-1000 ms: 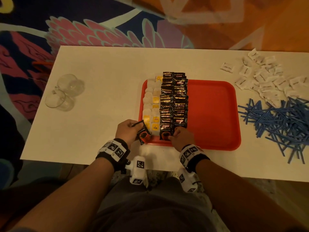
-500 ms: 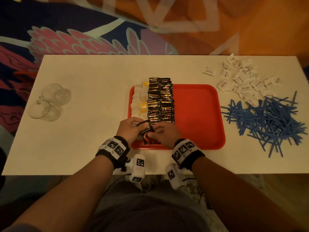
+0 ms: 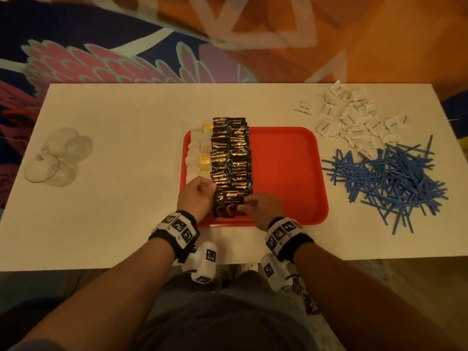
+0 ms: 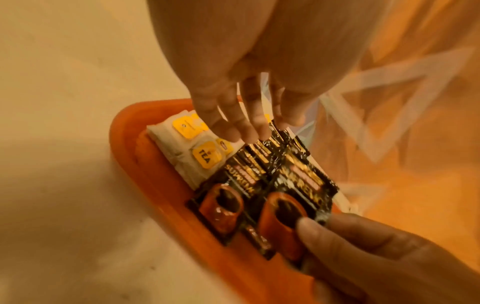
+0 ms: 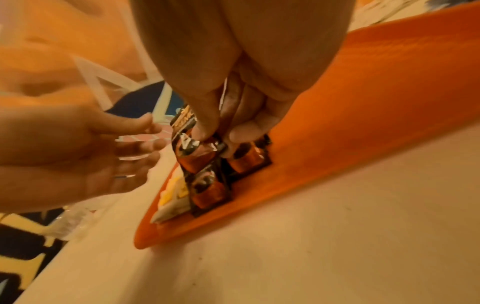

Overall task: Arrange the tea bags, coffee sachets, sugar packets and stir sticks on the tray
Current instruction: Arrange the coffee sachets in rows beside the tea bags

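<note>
The right hand (image 3: 260, 207) is pinching a coffee sachet (image 5: 197, 147) at the near end of the black rows on the red tray (image 3: 291, 173); the left hand (image 3: 196, 196) is hovering beside it, fingers loosely spread. A careless nudge could be knocking the overlapped rows askew.

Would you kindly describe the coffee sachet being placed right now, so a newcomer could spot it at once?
Start at the red tray and follow its two columns of black coffee sachets to the near end. There the right hand pinches one sachet; unlike its flat neighbours, it is lifted and tilted.
</note>
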Motion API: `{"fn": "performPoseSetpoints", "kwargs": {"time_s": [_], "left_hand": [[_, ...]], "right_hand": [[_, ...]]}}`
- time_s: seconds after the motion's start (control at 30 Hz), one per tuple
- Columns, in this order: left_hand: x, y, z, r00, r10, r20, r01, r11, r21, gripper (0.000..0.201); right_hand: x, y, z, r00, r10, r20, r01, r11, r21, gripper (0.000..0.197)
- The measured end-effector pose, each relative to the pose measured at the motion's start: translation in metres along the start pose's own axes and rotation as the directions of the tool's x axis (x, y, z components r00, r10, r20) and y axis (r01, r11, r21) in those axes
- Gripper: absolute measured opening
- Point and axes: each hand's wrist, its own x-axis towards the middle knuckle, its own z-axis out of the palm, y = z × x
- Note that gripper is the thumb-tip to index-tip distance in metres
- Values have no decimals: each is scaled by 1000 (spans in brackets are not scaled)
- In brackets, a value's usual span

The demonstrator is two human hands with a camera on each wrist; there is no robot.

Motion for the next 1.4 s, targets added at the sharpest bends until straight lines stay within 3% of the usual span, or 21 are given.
{"fn": "performPoseSetpoints", "kwargs": {"time_s": [0.1,0.23,0.3,0.37,0.43,0.63,0.8,1.03,1.13,1.23,1.4], "left_hand": [[-1,-12,0,989,130,73,-146,945,292,11],[2,-31,6,964,147,222,-257,737,625,26],[1,-36,10,959,133,251,-276,640,717,31],[-4,-36,12,954,122,273,-290,603,743,34],[-7,-37,15,955,117,273,-289,582,760,36],[-5,-37,15,960,146,240,-274,675,685,36],[3,-25,10,977,194,87,-211,835,508,25],[10,-15,10,981,154,121,-194,842,504,19],[17,-9,7,976,208,61,-212,856,472,22],[25,-1,5,984,166,67,-178,877,446,37],[36,6,6,977,115,181,-182,892,414,48]], "right_hand": [[7,24,-4,994,105,-26,-106,993,-42,27],[11,32,-4,990,142,-10,-142,985,-95,28],[14,30,-2,989,145,-16,-146,984,-106,24],[17,27,1,990,140,-19,-142,980,-143,13],[19,24,5,989,141,-33,-145,973,-181,19],[20,25,4,984,174,-43,-178,976,-123,20],[19,22,-5,981,161,-106,-168,984,-61,22],[28,13,-6,975,180,-131,-176,983,43,22],[39,8,-10,972,195,-134,-196,981,8,40],[49,2,-7,975,206,-84,-213,974,-78,54],[61,6,8,976,219,-6,-218,970,-104,22]]}}
